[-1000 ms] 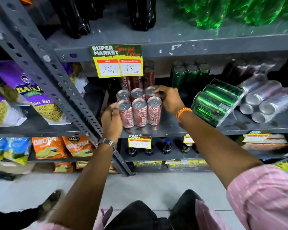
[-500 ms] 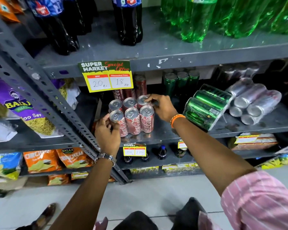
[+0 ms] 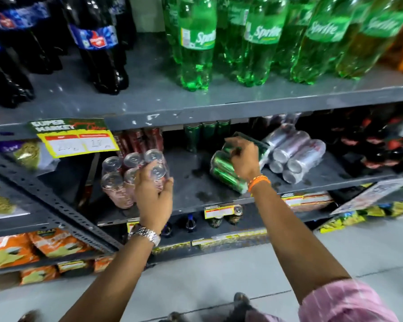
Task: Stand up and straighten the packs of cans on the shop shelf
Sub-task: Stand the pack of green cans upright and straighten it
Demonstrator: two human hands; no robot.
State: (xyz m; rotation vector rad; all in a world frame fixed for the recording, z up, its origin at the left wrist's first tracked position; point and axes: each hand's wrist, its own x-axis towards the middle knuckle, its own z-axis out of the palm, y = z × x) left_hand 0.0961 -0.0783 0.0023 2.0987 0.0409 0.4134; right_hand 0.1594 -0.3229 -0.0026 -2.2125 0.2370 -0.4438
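The whole view is smeared by motion, so labels and edges are soft. On the middle grey shelf point(image 3: 196, 182), the red can pack point(image 3: 126, 177) stands upright, just right of the slanted perforated upright point(image 3: 44, 194); its tops show as pale discs, but the print on the cans cannot be read. The left hand point(image 3: 153, 191) rests against the right front of that pack, fingers spread around the nearest can top; its grip looks loose and fairly wide, and whether it actually clamps the pack I cannot tell, since the palm hides the contact. Well to the right of the red pack, the green can pack point(image 3: 226, 173) lies tipped on its side with can ends facing the front left. The right hand point(image 3: 243, 156) covers its upper end, fingers curled over the wrap in a narrow grip on the pack; the fingertips are hidden behind it. Touching the green pack's right side, the silver can pack point(image 3: 293, 156) also lies on its side. Behind the red pack, more red and green cans stand in shadow, half cut off by the shelf above. The price tag point(image 3: 77, 140) left of the red pack is too blurred to read. Dark and green bottles point(image 3: 196, 43) above are cropped at the top edge.
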